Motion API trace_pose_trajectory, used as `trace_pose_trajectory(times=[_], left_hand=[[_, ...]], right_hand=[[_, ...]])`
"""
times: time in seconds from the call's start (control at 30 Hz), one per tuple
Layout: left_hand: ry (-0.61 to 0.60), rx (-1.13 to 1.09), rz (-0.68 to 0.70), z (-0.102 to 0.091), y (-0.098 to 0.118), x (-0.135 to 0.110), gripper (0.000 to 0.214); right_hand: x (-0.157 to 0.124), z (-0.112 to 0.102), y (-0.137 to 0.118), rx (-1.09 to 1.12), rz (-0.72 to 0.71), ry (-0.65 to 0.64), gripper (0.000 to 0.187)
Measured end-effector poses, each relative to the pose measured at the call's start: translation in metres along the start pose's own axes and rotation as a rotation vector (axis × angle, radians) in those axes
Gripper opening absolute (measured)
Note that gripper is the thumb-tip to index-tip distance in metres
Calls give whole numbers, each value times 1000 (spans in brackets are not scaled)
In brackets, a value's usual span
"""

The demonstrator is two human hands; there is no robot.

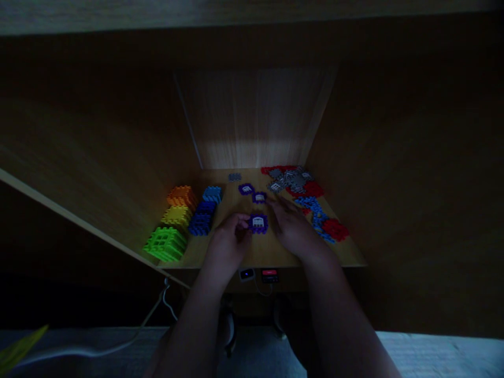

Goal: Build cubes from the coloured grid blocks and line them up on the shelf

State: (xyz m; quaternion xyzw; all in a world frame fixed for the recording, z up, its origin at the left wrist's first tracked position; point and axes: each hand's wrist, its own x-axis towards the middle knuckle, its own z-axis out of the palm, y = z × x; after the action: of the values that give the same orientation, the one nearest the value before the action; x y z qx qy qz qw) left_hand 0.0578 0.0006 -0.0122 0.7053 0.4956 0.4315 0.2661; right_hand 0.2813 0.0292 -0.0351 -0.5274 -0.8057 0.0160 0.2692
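My left hand (228, 242) rests on the small wooden table (271, 252) with fingers curled, its fingertips at the left edge of a purple interlocking tile with a white window (258, 223). My right hand (290, 226) lies just right of that tile, fingers stretched toward a second purple tile (259, 197). A third purple tile (246, 188) sits further back. Whether the left fingers pinch the tile is unclear in the dim light.
Assembled cubes stand at the left: green (166, 243), yellow (177, 216), orange (181, 196), and two blue ones (201, 220). A heap of loose red, grey and blue tiles (303, 191) fills the right side. Wooden walls enclose the table. Cables hang below the front edge.
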Motion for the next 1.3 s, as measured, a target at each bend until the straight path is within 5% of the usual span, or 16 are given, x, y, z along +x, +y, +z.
trace_pose_trajectory(times=[0.63, 0.97, 1.3], left_hand=[[-16, -12, -16, -2, 1, 0, 29], [-2, -16, -7, -1, -1, 0, 28], [-15, -26, -22, -2, 1, 0, 28]], right_hand=[[2, -4, -3, -55, 39, -21, 61], [6, -9, -3, -146, 99, 132, 25], [7, -16, -3, -107, 151, 88, 19]])
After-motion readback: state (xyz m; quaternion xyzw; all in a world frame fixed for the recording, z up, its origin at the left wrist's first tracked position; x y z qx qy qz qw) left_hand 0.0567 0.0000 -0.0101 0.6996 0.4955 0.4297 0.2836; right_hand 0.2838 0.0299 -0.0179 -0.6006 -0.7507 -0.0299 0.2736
